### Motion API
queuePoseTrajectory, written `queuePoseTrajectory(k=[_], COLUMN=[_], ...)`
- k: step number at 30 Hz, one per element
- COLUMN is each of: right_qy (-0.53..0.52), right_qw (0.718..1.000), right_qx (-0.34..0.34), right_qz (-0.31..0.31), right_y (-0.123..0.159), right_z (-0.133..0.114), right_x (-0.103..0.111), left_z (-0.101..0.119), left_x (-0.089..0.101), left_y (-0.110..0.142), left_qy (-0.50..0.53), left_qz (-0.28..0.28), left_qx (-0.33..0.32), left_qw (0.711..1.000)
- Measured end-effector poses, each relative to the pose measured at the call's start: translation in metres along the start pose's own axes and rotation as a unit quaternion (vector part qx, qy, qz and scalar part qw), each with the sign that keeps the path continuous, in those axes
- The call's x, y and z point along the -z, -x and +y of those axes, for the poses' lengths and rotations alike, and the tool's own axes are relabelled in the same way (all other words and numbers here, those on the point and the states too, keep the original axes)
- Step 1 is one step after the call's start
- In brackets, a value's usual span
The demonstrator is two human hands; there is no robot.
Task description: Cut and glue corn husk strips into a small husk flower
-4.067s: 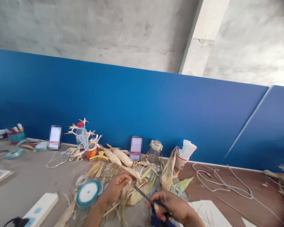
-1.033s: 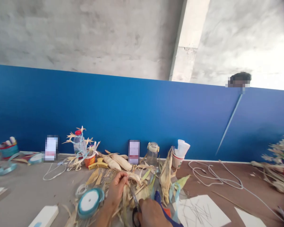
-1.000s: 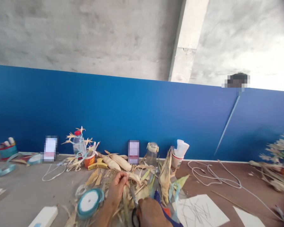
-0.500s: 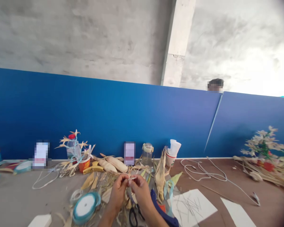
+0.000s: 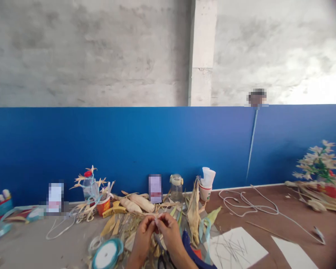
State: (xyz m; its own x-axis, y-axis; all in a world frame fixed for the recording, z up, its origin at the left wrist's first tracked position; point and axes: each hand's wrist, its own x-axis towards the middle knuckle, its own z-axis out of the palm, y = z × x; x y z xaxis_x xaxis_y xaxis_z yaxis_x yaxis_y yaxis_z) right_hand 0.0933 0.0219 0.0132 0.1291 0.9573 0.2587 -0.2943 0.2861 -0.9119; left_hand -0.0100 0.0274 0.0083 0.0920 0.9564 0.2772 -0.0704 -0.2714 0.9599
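Both my hands meet low in the middle of the view, over a heap of dried corn husks (image 5: 128, 224). The fingertips of my left hand (image 5: 144, 231) and my right hand (image 5: 169, 229) are pinched together on a small pale strip (image 5: 156, 220), which looks like corn husk. Most of it is hidden by the fingers. Black-handled scissors (image 5: 161, 260) lie below, partly behind my right wrist. A dark blue curved tool (image 5: 190, 251), perhaps a glue gun, rests right of my right forearm. Left of my hands are a turquoise ribbon spool (image 5: 106, 256) and a tape roll (image 5: 95, 243).
A blue partition (image 5: 128, 145) closes off the back. Before it stand a phone (image 5: 155, 188), a clear bottle (image 5: 176, 188) and a paper cup (image 5: 205, 192). Thin wires lie on white paper (image 5: 240, 246) at right, near a white cable (image 5: 257, 209). A person's head (image 5: 257, 98) shows above the partition.
The view has levelled and shifted, so the table things appear a little lower and mostly farther right. My hands stay pinched together on the pale strip.
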Motion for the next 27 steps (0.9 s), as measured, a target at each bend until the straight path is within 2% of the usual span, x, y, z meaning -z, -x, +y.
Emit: queuePoseTrajectory(k=[6,11,16,27], right_qy=[0.001,-0.004,-0.006,0.006], right_qw=[1.0,0.998,0.997,0.994], right_qx=[-0.007,-0.045,-0.05,-0.085], right_qz=[0.009,0.04,0.059,0.069], right_y=[-0.003,-0.007,-0.01,0.001], right_z=[-0.001,0.015,0.025,0.015], right_x=[0.003,0.013,0.023,0.024], left_z=[-0.008,-0.016,-0.017,-0.023], left_x=[0.007,0.012,0.015,0.014], left_y=[-0.004,-0.004,-0.004,-0.001], left_qy=[-0.029,0.03,0.104,0.134], left_qz=[-0.005,0.05,0.098,0.12], left_qx=[0.009,0.046,0.06,0.099], left_qw=[1.0,0.997,0.988,0.979])
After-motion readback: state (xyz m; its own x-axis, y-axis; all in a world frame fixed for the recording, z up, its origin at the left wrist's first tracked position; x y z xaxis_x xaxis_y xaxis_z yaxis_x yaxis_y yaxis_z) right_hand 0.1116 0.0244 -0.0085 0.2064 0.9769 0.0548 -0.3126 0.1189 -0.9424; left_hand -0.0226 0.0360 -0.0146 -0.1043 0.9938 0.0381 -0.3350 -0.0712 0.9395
